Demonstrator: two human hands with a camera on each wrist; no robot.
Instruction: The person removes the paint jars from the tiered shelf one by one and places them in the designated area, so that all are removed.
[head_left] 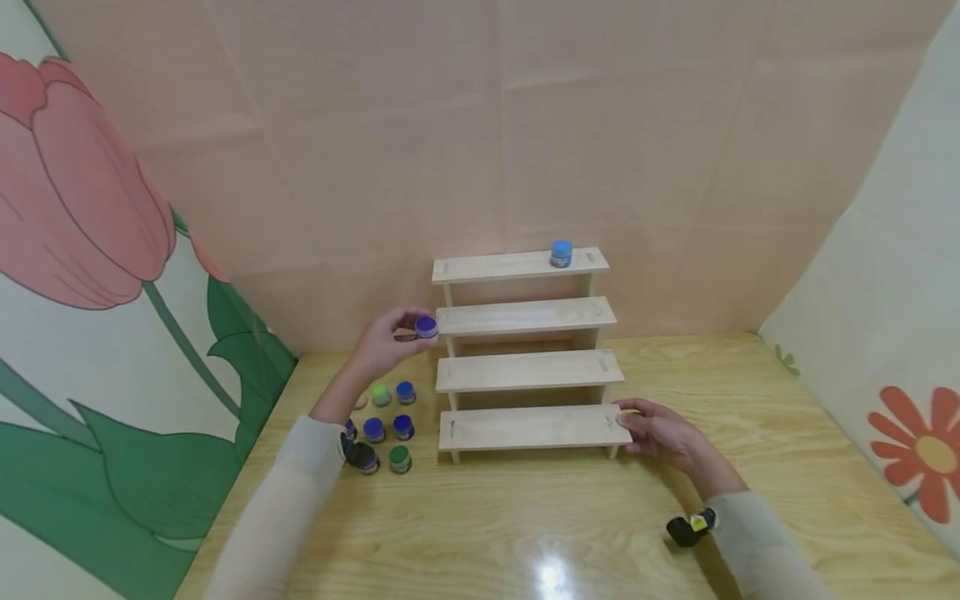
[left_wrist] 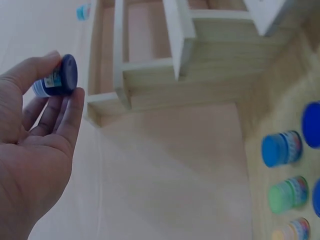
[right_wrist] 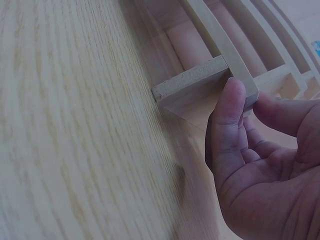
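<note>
Between thumb and fingers my left hand (head_left: 388,342) pinches a small paint jar (head_left: 427,327) with a dark blue-purple lid, raised at the left end of the second shelf from the top. In the left wrist view the jar (left_wrist: 56,77) lies tilted in the fingertips. My right hand (head_left: 660,429) grips the right end of the lowest board of a four-step wooden rack (head_left: 525,428); thumb and finger pinch the board's corner (right_wrist: 245,92) in the right wrist view. A light blue jar (head_left: 561,254) stands on the top shelf, towards the right.
Several small jars with blue, green and dark lids stand on the wooden table left of the rack, among them a green-lidded jar (head_left: 400,459) and a lime jar (head_left: 381,395). My left forearm overlaps some. A pink backdrop (head_left: 360,167) rises behind the rack.
</note>
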